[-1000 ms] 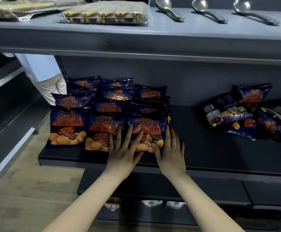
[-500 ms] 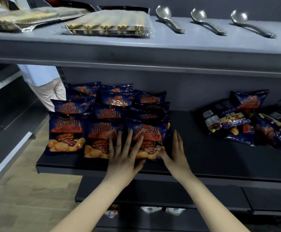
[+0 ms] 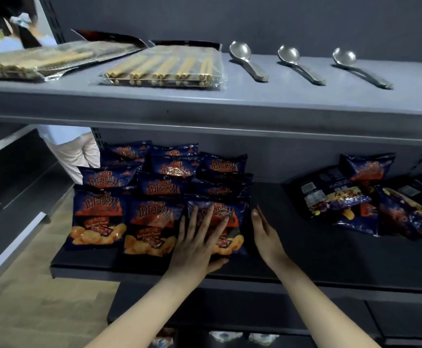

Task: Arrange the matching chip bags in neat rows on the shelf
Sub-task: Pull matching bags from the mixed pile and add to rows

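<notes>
Plainly, this is a squaring-up step rather than a pick. The left hand (image 3: pixel 199 243) lies flat, palm down, fingers straight and spread over the front-right bag (image 3: pixel 237 214). It presses the bag against the shelf (image 3: pixel 330 252), probably so it cannot slide or puff up. The right hand (image 3: pixel 265 234) stands edge-on just beside that bag's right side, fingers straight and together, holding nothing. It seems set there as a fence, to true the bag's edge with the column behind. Whether it actually touches the foil I cannot tell. Neither hand grips anything.

That bag closes a front row of three, with two front bags (image 3: pixel 152 222) to its left, all face up with the printed chips toward the shelf lip. Behind them the rows (image 3: pixel 169 167) overlap like shingles, only the upper part of each bag showing, likely so every label reads. The block sits at the shelf's left end.

Well apart to the right lies a loose pile (image 3: pixel 355 199) of dark bags, some showing their backs, tilted and heaped near the rear wall. These look unsorted, so I judge the task only partly done. A sensible next move is a reach to that pile, checking that the print matches before adding.

Above, the upper shelf (image 3: pixel 230 101) carries three spoons (image 3: pixel 245 61) and clear packs (image 3: pixel 162 69) of sticks, no part of this job.
</notes>
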Motion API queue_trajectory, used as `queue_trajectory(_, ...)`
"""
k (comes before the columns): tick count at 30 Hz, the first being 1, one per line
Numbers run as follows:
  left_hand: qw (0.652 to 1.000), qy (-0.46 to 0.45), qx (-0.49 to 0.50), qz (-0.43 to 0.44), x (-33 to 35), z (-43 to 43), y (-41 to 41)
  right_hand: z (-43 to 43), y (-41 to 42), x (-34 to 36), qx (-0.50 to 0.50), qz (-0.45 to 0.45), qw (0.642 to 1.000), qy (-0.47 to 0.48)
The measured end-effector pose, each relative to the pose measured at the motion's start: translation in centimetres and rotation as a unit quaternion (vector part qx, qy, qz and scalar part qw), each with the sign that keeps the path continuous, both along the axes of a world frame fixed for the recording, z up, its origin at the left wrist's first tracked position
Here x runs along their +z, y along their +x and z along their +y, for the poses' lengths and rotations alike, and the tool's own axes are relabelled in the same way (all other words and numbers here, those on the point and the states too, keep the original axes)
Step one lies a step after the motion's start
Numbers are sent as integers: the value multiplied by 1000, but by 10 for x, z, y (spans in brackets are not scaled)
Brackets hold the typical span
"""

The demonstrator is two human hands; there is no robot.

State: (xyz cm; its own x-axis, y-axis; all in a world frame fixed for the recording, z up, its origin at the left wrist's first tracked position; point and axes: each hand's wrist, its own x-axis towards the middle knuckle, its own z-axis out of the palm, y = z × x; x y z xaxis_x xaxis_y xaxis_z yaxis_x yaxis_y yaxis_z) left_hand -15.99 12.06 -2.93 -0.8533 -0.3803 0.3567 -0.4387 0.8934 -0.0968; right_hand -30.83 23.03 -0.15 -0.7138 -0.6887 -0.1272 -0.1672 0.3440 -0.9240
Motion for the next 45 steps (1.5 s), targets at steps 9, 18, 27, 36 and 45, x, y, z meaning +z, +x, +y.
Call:
queue_trajectory(9,1000,4,-3,3,1,1,1,-3,5,2,37,49,998,31)
queue_trajectory(18,995,11,-90,40,22,28,-3,48,15,-6,-9,180,983,-24)
queue_trajectory(27,971,41,-232,36,17,88,-36,121,28,-14,-159,202,966,24)
queue_trajectory(36,965,85,-249,5,-1,129,-83,180,-15,-34,-221,196,955,13)
queue_trajectory(45,943,247,-202,91,31,194,-215,232,-136,13,-267,353,890,-105)
